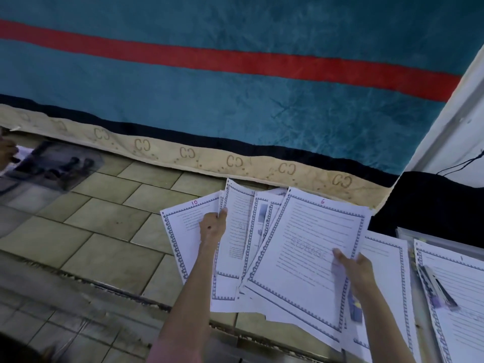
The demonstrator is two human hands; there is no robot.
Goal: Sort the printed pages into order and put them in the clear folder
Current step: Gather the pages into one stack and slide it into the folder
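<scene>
I hold a fanned bundle of printed pages with blue patterned borders above the tiled floor. The front sheet, marked 6 (306, 247), carries a faint STORAGE watermark, and my right hand (355, 268) grips its right edge with the thumb on top. At the left of the fan is the page marked 10 (183, 231). My left hand (213, 227) pinches the pages beside it near their upper edge. The page marked 1 (461, 297) lies at the right on a clear folder (408, 233), with a pen (437, 289) across it. Another page (385, 271) lies beside it.
A teal blanket (235, 87) with a red stripe covers a mattress with a beige patterned edge (235, 163) ahead. Beige floor tiles (104, 218) spread to the left. A blurred dark object (55, 166) lies far left, with another person's hand (6, 150) at the frame edge. A white frame (450, 121) rises at right.
</scene>
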